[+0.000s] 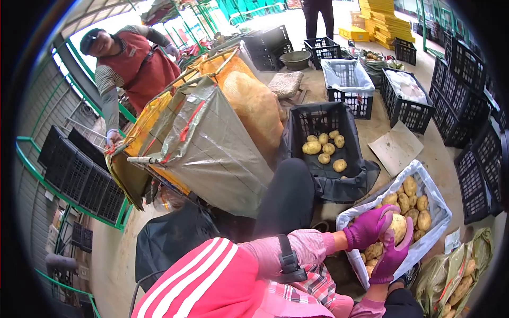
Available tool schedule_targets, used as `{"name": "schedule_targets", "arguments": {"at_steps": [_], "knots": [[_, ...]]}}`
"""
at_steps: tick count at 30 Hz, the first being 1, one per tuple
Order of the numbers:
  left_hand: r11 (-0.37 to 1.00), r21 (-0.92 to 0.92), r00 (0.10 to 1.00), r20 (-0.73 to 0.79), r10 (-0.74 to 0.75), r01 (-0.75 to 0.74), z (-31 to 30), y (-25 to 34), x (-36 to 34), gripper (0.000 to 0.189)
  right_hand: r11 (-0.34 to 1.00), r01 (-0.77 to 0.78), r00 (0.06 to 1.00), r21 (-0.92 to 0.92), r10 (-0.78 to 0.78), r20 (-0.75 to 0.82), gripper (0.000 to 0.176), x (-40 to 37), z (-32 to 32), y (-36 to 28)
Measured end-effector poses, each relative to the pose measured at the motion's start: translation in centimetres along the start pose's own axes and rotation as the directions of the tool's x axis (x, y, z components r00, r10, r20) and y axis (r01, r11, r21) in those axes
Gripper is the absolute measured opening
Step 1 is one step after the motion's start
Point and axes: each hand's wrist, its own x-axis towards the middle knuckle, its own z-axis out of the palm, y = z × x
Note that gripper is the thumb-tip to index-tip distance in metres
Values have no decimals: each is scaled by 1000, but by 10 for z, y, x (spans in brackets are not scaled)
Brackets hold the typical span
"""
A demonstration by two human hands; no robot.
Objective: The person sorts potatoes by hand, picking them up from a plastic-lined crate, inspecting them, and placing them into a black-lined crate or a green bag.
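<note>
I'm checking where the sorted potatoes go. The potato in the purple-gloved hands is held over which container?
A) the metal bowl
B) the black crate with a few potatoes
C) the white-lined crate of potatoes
C: the left hand and right hand clasp the potato over the white-lined crate; the black crate sits farther off.

One camera, worn on my head, is looking forward and down through a wide fisheye lens that is bending the scene inside a dark round border. It is sitting close above my left hand (367,228) and right hand (393,253), low right, cupping a potato (398,227). It is also reaching far across the floor (317,87) to distant crates (322,49).
</note>
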Motion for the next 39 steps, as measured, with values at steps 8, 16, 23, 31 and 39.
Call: {"name": "schedule_targets", "arguments": {"at_steps": [8, 16, 23, 31, 39], "knots": [[909, 79, 785, 477, -394, 408, -54, 36, 8, 47, 988, 67, 995, -140, -56, 79, 80, -2, -6, 4], [896, 84, 651, 658, -379, 437, -71, 13, 26, 38, 978, 62, 990, -200, -36, 133, 77, -5, 0, -8], [864, 32, 659, 633, -407, 503, -63, 27, 30, 50, 959, 151, 986, -241, -129, 104, 80, -4, -7, -4], [458, -351, 553, 702, -448, 817, -48, 12, 22, 68, 937, -116, 992, 331, 94, 82, 88, 4, -11, -26], [570, -651, 857, 284, -430, 501, -30, 13, -4, 50, 886, 111, 989, -449, -53, 139, 74, 1, -3, 15]]}}
